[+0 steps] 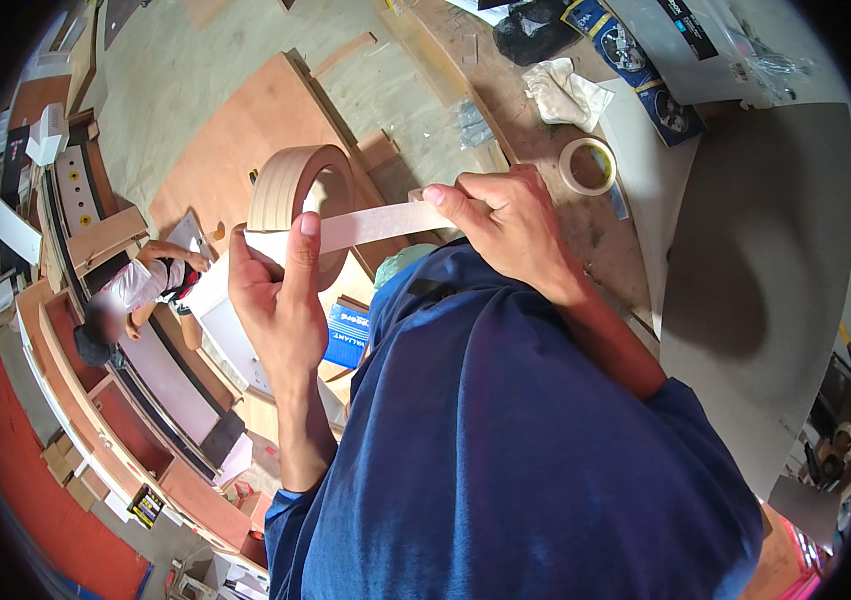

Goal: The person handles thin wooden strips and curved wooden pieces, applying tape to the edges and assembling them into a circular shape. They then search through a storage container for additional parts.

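My left hand is closed on a wide beige roll of tape, fingers at its near side and thumb upright against the strip. Thin lines run round the roll's outer face. A pale strip of tape stretches from the roll across to my right hand. There the thumb and curled fingers pinch its free end. Both hands are raised in front of my dark blue shirt, clear of the worktable. The left fingertips are partly hidden behind the strip and roll.
On the worktable to the right lie another tape roll, a crumpled white cloth and blue packaging. A large grey panel stands beyond. Left, a person works by long wooden frames. A brown board lies ahead.
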Demonstrator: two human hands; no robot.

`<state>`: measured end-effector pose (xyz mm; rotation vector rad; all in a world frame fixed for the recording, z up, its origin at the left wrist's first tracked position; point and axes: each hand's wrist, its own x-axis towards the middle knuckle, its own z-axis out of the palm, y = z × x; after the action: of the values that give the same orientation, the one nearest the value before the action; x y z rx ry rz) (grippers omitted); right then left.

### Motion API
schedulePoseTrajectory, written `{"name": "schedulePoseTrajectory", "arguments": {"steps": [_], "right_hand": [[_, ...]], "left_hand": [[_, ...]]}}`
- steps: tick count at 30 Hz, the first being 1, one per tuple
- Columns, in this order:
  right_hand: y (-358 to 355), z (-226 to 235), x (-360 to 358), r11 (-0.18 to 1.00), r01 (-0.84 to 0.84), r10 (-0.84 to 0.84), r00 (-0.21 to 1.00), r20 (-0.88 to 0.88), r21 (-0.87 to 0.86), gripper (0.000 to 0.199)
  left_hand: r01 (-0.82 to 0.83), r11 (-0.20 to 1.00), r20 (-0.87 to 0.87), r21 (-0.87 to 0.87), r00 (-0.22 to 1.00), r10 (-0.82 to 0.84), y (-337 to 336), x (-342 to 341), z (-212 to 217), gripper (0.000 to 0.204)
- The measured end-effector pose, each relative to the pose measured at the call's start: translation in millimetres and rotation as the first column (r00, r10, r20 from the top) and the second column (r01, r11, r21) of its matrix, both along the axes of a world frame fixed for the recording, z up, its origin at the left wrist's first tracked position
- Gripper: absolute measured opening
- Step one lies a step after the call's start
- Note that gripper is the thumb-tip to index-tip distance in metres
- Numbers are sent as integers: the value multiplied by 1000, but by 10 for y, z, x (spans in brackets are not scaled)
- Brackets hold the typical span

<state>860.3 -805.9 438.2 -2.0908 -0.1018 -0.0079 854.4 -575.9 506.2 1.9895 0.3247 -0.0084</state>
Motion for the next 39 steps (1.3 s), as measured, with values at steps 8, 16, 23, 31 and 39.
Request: {"name": "schedulePoseTrajectory", "arguments": {"steps": [8,16,23,31,39], "right_hand": [[-25,-120,77,937,234,-261,963,-71,-259,51],[-1172,-207,431,795,487,-408,871,274,-362,36],[-1015,-246,524,841,416,-320,898,303,-345,31],[754,611,471,992,-122,91,897,433,44,25],[1028,659,476,996,91,-75,872,484,-10,12]], "left_hand": [[18,999,178,30,984,-23,-265,-57,120,33],[-40,999,250,28,968,32,538,396,328,32],[83,955,-5,-285,996,-88,440,486,242,37],[227,938,82,-264,974,-212,358,548,302,37],[225,959,71,-175,974,-216,437,503,408,30]]}}
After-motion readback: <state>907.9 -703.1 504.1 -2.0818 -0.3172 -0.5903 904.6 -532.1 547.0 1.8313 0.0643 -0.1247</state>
